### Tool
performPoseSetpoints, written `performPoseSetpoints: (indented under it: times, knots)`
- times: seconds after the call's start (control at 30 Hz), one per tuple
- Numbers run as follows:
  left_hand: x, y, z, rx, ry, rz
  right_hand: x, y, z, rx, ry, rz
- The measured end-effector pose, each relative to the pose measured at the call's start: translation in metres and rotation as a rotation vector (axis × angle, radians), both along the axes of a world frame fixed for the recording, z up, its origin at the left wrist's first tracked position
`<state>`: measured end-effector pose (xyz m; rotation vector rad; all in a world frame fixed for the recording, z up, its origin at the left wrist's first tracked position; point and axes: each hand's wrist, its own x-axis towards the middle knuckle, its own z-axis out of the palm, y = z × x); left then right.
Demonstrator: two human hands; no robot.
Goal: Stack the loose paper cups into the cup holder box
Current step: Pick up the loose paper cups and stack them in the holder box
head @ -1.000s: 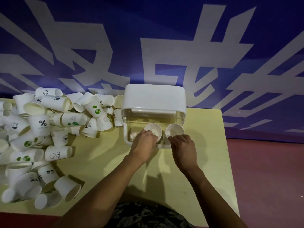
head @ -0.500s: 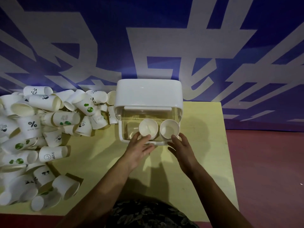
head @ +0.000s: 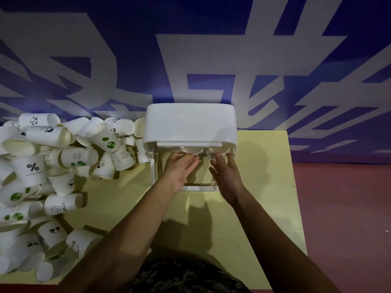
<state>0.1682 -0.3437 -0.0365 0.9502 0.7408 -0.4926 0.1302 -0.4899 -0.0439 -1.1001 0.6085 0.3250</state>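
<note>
Head view. The cup holder box, white-lidded with a clear front drawer, stands at the far edge of the yellow table, against a blue wall banner bearing large pale characters. The left hand and right hand lie flat on the clear front, fingers straight and spread, gripping nothing (the cups behind the plastic are too blurred to make out). A heap of loose paper cups, several printed with pandas or green leaves, covers the table's left side, touching the box.

Staged recording spot: blue banner wall, yellow table, red floor.
</note>
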Motion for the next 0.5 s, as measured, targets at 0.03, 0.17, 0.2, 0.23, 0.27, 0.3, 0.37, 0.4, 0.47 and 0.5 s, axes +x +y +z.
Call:
performPoseSetpoints:
  times: [0.03, 0.17, 0.2, 0.23, 0.27, 0.3, 0.37, 0.4, 0.47, 0.5]
  knots:
    - [0.003, -0.002, -0.001, 0.006, -0.005, 0.004, 0.004, 0.001, 0.0, -0.007, 0.002, -0.008]
    - [0.019, -0.011, -0.006, 0.085, -0.042, -0.035, 0.021, 0.007, 0.0, -0.04, 0.024, -0.058]
    - [0.022, -0.013, -0.008, 0.113, -0.051, -0.058, 0.025, 0.008, 0.0, -0.047, 0.024, -0.064]
    - [0.024, -0.015, -0.009, 0.143, -0.056, -0.082, 0.027, 0.009, -0.001, -0.054, 0.027, -0.069]
    - [0.025, -0.015, -0.01, 0.161, -0.064, -0.097, 0.029, 0.009, -0.001, -0.058, 0.029, -0.069]
    - [0.025, -0.015, -0.01, 0.173, -0.064, -0.11, 0.028, 0.009, 0.001, -0.059, 0.023, -0.063]
    - [0.021, -0.012, -0.01, 0.19, -0.062, -0.135, 0.023, 0.008, 0.004, -0.057, 0.004, -0.038]
    - [0.017, -0.01, -0.01, 0.207, -0.067, -0.154, 0.019, 0.009, 0.006, -0.064, 0.006, -0.023]
    - [0.005, -0.004, -0.01, 0.313, -0.087, -0.222, 0.008, 0.011, 0.006, -0.122, 0.038, 0.022]
    - [-0.003, -0.001, -0.009, 0.409, -0.11, -0.274, 0.002, 0.013, 0.004, -0.171, 0.058, 0.044]
